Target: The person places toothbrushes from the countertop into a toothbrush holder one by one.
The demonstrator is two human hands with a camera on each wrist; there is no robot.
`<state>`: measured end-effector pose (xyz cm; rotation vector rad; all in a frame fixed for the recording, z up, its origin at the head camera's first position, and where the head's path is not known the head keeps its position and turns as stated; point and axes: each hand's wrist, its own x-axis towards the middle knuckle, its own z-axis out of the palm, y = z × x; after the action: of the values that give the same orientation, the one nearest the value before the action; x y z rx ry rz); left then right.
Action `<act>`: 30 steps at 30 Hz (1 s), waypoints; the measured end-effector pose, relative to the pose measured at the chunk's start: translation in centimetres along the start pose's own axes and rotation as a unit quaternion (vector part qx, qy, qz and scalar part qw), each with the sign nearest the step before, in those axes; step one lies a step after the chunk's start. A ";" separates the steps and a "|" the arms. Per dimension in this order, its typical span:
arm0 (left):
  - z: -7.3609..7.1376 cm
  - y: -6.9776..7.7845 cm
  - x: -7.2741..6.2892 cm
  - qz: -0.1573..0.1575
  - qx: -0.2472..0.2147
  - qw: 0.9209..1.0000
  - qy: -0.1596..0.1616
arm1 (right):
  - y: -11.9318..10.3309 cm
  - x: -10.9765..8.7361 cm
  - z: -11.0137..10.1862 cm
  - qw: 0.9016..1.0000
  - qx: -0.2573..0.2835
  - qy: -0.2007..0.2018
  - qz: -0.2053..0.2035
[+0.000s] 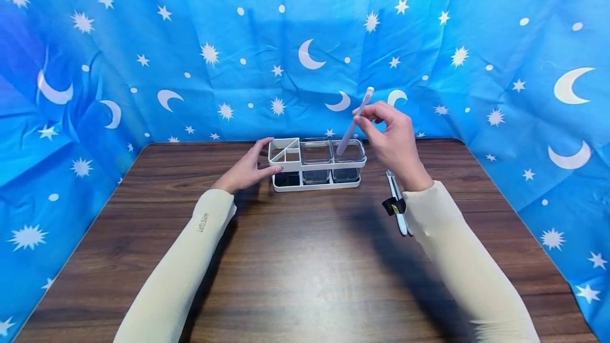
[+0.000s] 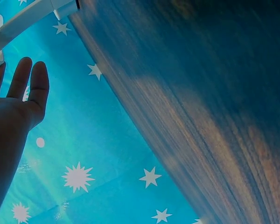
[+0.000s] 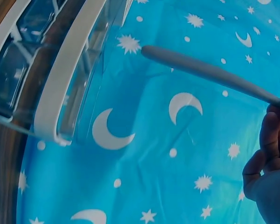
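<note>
A white-framed organizer rack with clear cups stands at the back of the table. At its left end is my left hand, thumb at the front and a finger at the back, gripping the frame. In the left wrist view its other fingers extend beside the white frame. My right hand pinches a slender pale toothbrush between thumb and fingers. The toothbrush tilts, clear-looking end up, its lower tip over the rightmost cup in the head view. The right wrist view shows its smooth grey handle.
Slim whitish handles lie on the wooden table beside the right forearm, partly hidden by a black strap at the wrist. A blue curtain with moons and stars hangs around the table's back and sides.
</note>
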<state>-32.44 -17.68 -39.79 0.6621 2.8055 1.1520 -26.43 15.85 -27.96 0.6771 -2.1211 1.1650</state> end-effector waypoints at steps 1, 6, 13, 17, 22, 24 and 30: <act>0.0 0.0 0.0 0.000 0.000 1.000 0.001 | -0.1 0.1 0.2 1.000 0.004 -0.002 -0.005; 0.0 0.2 -0.1 0.000 0.012 1.000 0.000 | -0.2 0.0 1.3 0.999 0.021 -0.015 -0.022; 0.0 0.2 -0.2 -0.009 0.015 1.000 0.004 | -1.5 0.0 3.0 0.999 0.041 -0.013 -0.030; 0.0 0.2 -0.3 -0.011 0.017 1.000 0.007 | -3.4 0.1 3.6 0.997 0.059 0.003 -0.044; 0.0 0.2 -0.3 -0.013 0.019 1.000 0.009 | -1.4 0.4 5.5 0.995 0.078 0.002 -0.060; 0.0 0.2 -0.2 -0.013 0.019 1.000 0.008 | -0.8 0.5 6.2 0.995 0.078 -0.002 -0.059; 0.1 0.3 -0.1 -0.020 0.022 1.000 0.003 | -0.7 0.5 7.6 0.995 0.079 -0.025 -0.060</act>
<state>-32.20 -17.51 -39.67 0.6040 2.8437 1.0912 -28.31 8.89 -30.37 0.9007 -2.0125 1.2717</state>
